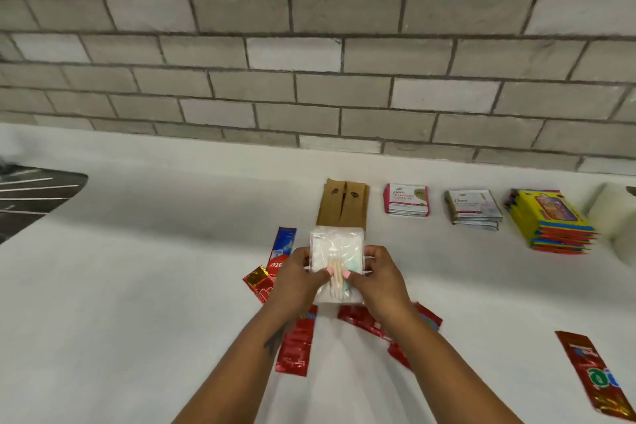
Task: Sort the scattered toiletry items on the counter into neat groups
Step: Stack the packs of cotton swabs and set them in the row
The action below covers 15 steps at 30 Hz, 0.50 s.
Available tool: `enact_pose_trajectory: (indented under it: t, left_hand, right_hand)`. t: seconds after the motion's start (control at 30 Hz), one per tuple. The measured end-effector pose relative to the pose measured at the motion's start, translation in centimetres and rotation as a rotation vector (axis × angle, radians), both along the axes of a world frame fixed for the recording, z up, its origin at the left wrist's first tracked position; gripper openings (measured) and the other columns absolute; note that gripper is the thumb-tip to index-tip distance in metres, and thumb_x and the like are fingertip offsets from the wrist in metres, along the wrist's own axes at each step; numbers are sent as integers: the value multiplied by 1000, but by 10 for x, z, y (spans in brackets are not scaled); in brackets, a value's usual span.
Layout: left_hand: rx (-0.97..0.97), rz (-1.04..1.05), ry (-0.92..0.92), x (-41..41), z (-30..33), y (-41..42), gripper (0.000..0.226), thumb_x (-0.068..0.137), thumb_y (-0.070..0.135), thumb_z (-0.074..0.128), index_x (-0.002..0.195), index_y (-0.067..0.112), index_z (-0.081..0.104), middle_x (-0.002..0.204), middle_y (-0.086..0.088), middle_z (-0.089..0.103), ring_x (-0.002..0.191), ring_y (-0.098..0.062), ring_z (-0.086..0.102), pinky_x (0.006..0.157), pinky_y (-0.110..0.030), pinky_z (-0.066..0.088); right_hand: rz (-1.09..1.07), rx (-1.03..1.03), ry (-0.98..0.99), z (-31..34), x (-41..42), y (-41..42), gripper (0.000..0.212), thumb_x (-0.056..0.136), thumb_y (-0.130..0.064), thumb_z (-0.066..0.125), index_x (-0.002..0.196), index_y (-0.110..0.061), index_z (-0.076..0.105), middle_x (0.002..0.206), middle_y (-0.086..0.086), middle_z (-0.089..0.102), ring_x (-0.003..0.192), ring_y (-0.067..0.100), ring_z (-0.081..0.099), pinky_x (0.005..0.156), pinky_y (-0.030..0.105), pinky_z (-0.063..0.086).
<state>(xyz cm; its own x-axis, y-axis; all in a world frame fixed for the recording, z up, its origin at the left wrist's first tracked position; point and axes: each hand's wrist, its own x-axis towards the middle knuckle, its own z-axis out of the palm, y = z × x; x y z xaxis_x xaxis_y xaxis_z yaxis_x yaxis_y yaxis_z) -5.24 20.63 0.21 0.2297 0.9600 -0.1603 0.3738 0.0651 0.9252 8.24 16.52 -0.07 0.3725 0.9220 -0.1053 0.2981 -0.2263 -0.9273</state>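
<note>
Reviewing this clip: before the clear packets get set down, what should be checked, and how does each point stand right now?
1. Grip: left hand and right hand both pinch the stack of clear packets: ok.
2. Stack squared up: edges roughly even, lower part hidden by the thumbs: cannot tell.
3. Landing spot: the stack hangs over the near end of the brown paper sleeves; whether it touches them: cannot tell.
4. Existing groups: pink sachets, grey sachets and yellow packs sit in tidy piles: ok.
5. Red sachets sorted: scattered under the arms: not ok.
</note>
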Motion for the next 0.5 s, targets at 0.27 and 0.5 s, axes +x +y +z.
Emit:
enact_pose_trajectory:
  t: [0.27,0.5]
  left_hand:
    - [76,146,97,-61,6,95,67,79,18,73,134,10,37,123,-9,55,104,-26,60,82,-36,54]
    - [148,88,267,-69,-1,174,21,85,16,62,105,14,58,123,-9,46,92,-16,50,68,-18,45]
  right_hand:
    - [-67,35,-14,-2,-68,97,51,80,-11,73,121,-10,43,121,9,58,104,23,60,65,20,48]
    - [-107,-56,-152,-10,-89,171,21,89,-18,58,109,-19,51,108,-4,47,87,10,49,53,14,38]
